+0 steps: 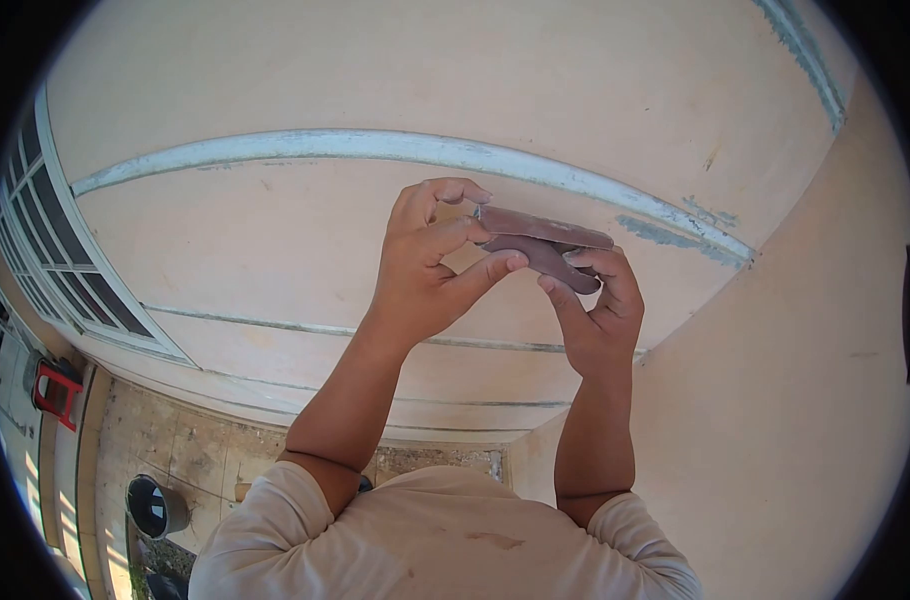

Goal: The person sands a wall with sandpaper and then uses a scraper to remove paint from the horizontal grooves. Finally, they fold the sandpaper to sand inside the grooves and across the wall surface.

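Both my hands are raised in front of the wall, holding a reddish-brown sheet of sandpaper [547, 228] that looks folded over or wrapped round something I cannot make out. My left hand [422, 250] grips its left end, with fingers along the upper edge and the thumb under the lower flap. At the other end, my right hand [603, 305] pinches the lower flap between thumb and fingers. A gap shows between the upper part and the curled lower flap.
The beige wall [275, 235] carries pale blue-white raised strips [395, 145] with grey worn patches [675, 238] nearby. A barred window [80, 240] is at left. Below are a dark bucket [180, 510] on stained tiles and a red plastic stool [60, 392]. Another wall [775, 400] meets it at right.
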A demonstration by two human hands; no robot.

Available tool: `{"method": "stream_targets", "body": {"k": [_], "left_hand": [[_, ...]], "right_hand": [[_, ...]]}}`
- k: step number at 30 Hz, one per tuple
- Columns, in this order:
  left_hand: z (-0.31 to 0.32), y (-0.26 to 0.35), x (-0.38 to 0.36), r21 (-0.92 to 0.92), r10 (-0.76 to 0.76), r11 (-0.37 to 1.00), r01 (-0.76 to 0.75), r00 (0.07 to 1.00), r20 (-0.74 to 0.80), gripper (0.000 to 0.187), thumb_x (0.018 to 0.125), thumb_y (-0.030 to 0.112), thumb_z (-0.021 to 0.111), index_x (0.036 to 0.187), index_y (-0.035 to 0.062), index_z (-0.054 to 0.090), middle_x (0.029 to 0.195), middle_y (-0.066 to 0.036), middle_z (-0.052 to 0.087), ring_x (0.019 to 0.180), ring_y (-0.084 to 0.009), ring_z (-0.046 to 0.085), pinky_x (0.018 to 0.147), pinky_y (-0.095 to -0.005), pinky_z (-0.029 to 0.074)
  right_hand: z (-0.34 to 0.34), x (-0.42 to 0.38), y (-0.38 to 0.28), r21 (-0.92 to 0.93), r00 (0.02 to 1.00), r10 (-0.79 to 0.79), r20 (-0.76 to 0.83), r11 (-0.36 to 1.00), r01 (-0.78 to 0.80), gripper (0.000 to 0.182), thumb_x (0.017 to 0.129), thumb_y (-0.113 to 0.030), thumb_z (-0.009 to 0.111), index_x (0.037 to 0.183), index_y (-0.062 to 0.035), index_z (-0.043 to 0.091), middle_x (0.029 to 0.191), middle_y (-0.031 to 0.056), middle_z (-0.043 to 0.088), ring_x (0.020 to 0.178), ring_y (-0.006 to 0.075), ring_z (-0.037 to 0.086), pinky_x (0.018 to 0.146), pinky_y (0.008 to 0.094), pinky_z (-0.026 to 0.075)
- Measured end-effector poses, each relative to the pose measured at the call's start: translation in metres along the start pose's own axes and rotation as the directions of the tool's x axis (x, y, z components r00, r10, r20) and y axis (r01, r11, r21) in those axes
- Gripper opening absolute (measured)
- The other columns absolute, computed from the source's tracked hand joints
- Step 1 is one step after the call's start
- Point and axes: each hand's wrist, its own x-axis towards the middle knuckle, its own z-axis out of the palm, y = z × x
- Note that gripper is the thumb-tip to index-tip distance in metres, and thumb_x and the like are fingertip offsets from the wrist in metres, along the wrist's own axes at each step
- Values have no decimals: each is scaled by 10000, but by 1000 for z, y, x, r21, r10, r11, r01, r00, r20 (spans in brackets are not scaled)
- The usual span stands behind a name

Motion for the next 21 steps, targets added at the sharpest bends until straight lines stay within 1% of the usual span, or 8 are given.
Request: {"method": "stream_targets", "body": {"k": [5,7,9,13,16,19,20,21], "left_hand": [[2,-4,-3,-157,-57,986,54,998,-15,215,759,137,901,915,73,767,1214,-81,594,1112,-224,546,892,-349,456],[2,-4,-2,-179,-49,983,40,998,-43,228,753,176,912,901,87,764,1178,-73,610,1114,-240,535,883,-361,457],[1,-1,0,-412,-115,906,98,993,-17,235,758,169,910,911,81,755,1190,-72,603,1124,-230,544,915,-353,456],[-1,3,3,-449,-184,870,203,979,87,249,757,175,914,911,78,745,1185,-71,606,1137,-219,556,926,-345,459],[-1,0,1,-300,-54,951,67,997,50,255,738,176,920,893,86,738,1190,-80,613,1065,-227,586,860,-350,471],[2,10,0,-6,-2,1000,2,996,-86,261,714,191,927,871,108,735,1057,-58,666,916,-218,594,768,-345,460],[1,12,3,22,99,995,-97,991,-86,265,706,196,928,863,112,732,962,-37,666,845,-214,572,738,-341,444],[1,13,5,50,201,979,-198,976,-82,268,698,202,929,856,116,730,867,-16,665,775,-210,550,708,-337,429]], "right_hand": [[2,-3,-9,136,999,11,30,991,-15,333,803,-12,829,1083,-66,657,908,36,629,836,142,550,782,291,472],[3,-4,-12,250,974,220,60,941,-228,281,813,-31,833,1039,-56,668,864,21,605,798,116,516,758,269,447],[-1,-7,-5,176,972,227,66,956,-235,252,816,-40,835,1011,-58,675,860,18,607,784,108,511,752,264,443],[-5,-9,-12,116,970,245,-10,963,-242,208,808,-57,845,940,-51,685,859,29,637,770,94,526,740,258,445],[-12,-7,-21,-220,993,120,11,969,-115,218,792,-50,838,934,-44,673,879,63,668,763,111,557,716,269,456],[-7,-3,-44,-39,914,405,-15,913,-405,204,769,-40,814,901,-63,661,867,85,677,754,156,588,694,300,465],[-7,-5,-42,-39,914,405,-17,913,-405,204,769,-40,814,901,-63,661,867,85,677,754,156,588,694,300,465],[-8,-6,-35,-79,977,210,-26,974,-212,193,764,-29,795,887,-69,653,862,84,675,767,176,599,694,306,468]]}}
